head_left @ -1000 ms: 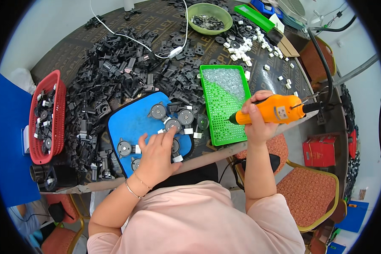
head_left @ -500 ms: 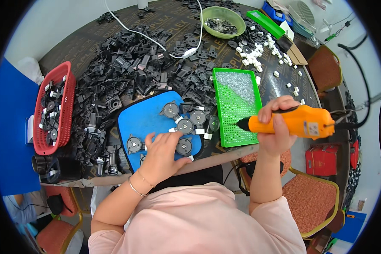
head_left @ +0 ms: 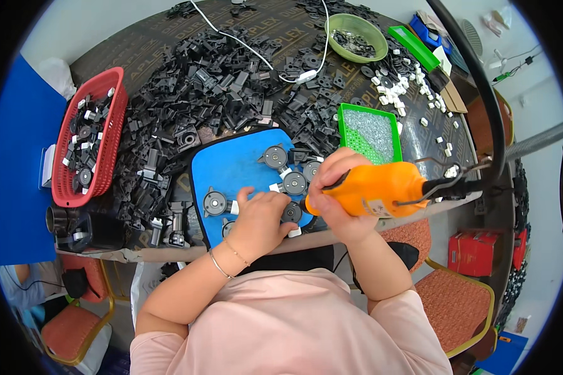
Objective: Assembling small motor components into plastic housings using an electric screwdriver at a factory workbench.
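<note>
My right hand (head_left: 339, 215) is wrapped around an orange electric screwdriver (head_left: 385, 189), its cord running off to the right. The tool's dark tip reaches a black round plastic part (head_left: 292, 212) at the right front of a blue mat (head_left: 222, 165). My left hand (head_left: 259, 222) grips that part, thumb and fingers at its left edge. More such round parts with white pegs lie on the mat, one (head_left: 215, 203) left of my left hand and others (head_left: 295, 183) behind it. The right hand hides part of a green perforated tray (head_left: 340, 125) holding small silvery screws.
Black plastic pieces (head_left: 197, 87) are heaped behind the mat. A red basket (head_left: 120, 106) of parts stands at left, a pale green bowl (head_left: 381, 47) at the back. White pieces (head_left: 394, 94) are scattered at right. A white cable (head_left: 247, 53) crosses the heap.
My right hand has brought the screwdriver leftward from the green tray to the round part at my left hand. The left hand stays at the mat's front. The whole view has shifted slightly.
</note>
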Motion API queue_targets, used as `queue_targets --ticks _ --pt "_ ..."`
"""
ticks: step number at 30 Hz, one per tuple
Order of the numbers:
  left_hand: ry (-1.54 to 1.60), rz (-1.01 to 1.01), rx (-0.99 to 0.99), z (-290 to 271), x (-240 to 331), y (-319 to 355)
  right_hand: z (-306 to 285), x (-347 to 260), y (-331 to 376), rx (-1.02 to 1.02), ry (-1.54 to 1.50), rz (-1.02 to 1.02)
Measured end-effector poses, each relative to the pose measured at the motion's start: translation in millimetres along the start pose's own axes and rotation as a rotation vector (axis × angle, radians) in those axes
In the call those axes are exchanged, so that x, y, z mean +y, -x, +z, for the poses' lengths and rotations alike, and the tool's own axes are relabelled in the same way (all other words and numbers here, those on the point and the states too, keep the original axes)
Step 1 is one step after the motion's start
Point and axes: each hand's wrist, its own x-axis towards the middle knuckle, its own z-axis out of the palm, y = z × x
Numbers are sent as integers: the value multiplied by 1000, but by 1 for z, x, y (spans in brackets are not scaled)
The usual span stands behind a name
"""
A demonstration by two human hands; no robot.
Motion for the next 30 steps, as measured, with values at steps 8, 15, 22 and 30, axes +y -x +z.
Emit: queue_targets --ticks 8,15,22,30 --pt "-6 39 30 4 -2 0 8 7 2 -49 -81 54" --pt "4 15 31 3 2 -1 -15 -4 -8 -70 65 -96" --pt "0 -15 9 -3 6 0 -90 -7 7 455 70 -21" --pt "-26 -28 7 -2 6 -1 -110 14 21 539 130 -19"
